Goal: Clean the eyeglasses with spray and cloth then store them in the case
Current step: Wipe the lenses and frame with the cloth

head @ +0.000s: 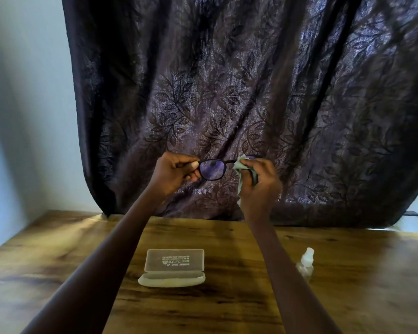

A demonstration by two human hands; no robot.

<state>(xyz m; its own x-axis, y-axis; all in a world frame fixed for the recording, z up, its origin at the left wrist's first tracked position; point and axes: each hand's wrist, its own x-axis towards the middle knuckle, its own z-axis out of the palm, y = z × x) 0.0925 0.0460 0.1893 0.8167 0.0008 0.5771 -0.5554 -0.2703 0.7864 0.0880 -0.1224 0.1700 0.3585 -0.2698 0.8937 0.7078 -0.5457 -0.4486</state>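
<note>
Head view. The eyeglasses (pixel 212 168) are held raised, well above the surface (pixel 348 273), in front of a dark leaf-patterned curtain (pixel 227 80). The left hand (pixel 175 173) has its fingers (pixel 179 165) clamped on the frame's end, beside the exposed lens. The right hand (pixel 261 182) has its fingers closed on a pale green cloth (pixel 243 173) wrapped round the other lens, which is hidden. The case (pixel 173 267) lies open on the surface below. The spray bottle (pixel 305 262) stands apart to its right.

Judgement: lens wiping is in hand. Recommended: light pressure, cloth on both lens faces, and the left grip on the frame only, off the glass. Whether the exposed lens is clean cannot be told.
</note>
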